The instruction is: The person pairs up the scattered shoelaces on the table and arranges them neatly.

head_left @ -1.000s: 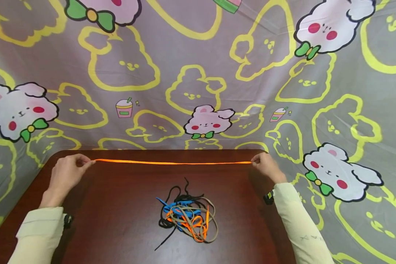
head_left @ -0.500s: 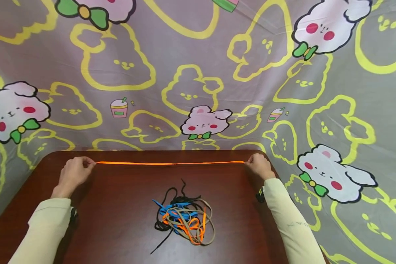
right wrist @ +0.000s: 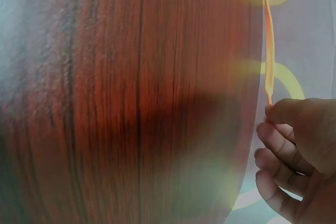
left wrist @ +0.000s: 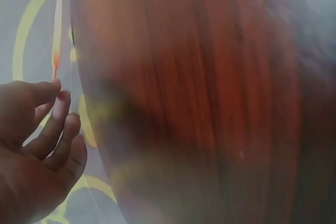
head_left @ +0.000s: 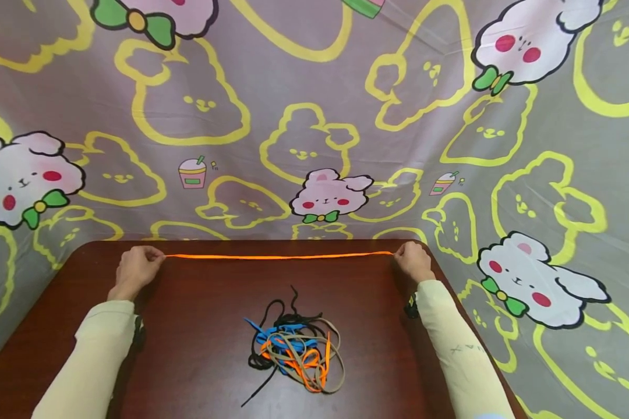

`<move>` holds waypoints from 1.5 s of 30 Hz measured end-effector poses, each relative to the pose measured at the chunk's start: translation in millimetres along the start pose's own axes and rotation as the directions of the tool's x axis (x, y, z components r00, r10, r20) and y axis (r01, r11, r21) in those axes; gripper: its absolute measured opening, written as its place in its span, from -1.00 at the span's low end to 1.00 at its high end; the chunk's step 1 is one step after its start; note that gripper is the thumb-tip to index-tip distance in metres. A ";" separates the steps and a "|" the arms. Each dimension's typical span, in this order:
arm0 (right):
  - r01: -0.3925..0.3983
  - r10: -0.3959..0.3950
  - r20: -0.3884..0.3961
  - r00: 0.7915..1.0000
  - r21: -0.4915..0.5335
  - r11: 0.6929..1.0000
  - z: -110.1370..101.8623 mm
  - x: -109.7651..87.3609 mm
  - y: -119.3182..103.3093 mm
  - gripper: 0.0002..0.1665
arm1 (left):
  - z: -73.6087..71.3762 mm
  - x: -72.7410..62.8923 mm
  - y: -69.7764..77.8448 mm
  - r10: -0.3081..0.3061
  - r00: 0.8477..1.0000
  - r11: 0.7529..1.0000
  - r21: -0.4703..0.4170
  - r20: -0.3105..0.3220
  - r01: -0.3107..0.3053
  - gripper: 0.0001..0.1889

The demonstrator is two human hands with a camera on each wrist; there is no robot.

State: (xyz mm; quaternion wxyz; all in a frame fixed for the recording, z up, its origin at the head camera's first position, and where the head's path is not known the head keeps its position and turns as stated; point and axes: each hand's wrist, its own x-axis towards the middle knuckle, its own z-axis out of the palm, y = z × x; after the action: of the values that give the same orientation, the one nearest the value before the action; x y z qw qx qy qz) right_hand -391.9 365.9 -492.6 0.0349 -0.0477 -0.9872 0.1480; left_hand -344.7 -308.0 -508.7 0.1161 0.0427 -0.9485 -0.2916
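Left hand (head_left: 138, 269): pinching, with thumb against forefinger, one end of a narrow, flat, bright-orange fabric lace (head_left: 280, 257); in the left wrist view, seen with the other fingers loosely bent and slightly spread beside the pinch.
Right hand (head_left: 414, 260): gripping the opposite end in the same way, between thumb and forefinger; in the right wrist view, seen with the remaining fingers curved loosely.
Stretched lace: drawn nearly straight from hand to hand, just inside the far table edge in the head view; seen against the cloth in both wrist views; touching the wood or apart from it, cannot tell.
Cuffs: pale cream on left sleeve (head_left: 86, 361) and right sleeve (head_left: 461, 346), with a small dark device (head_left: 411, 305) at the right wrist and another, partly hidden, at the left.
Tangled pile: lying nearer the wearer than the stretched lace, well apart from both hands; made up of black cord (head_left: 259, 387), flat blue lace (head_left: 264, 336), flat tan lace (head_left: 343, 364) and more orange lace (head_left: 327, 355), looped over one another.
Table (head_left: 204, 326): reddish-brown, wood-grained, with rounded far corners.
Backdrop cloth (head_left: 346, 87): grey, printed with yellow outlines, white rabbits and pink cups.
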 end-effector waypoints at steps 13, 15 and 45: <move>-0.053 0.053 0.028 0.998 0.020 0.998 4.6 -1.2 1.3 -0.78 | 9.0 8.1 6.8 -0.050 0.996 0.998 0.027 0.071 0.049 -0.81; -0.047 0.046 0.027 0.999 0.024 0.999 6.0 -0.5 1.6 -0.79 | 9.0 8.8 4.6 -0.044 0.996 0.999 0.033 0.074 0.041 -0.80; 0.419 -0.576 0.305 0.759 0.448 0.790 -11.7 -102.1 -110.1 -0.80 | -5.2 -29.7 66.8 0.362 0.932 0.926 -0.118 0.001 -0.359 -0.71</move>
State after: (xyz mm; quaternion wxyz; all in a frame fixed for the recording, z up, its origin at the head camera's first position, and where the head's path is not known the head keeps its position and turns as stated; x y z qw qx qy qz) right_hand -298.7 253.8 -454.6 -0.1349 0.2615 -0.9026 0.3142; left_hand -315.5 -251.2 -472.7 0.1592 -0.1423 -0.9229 -0.3204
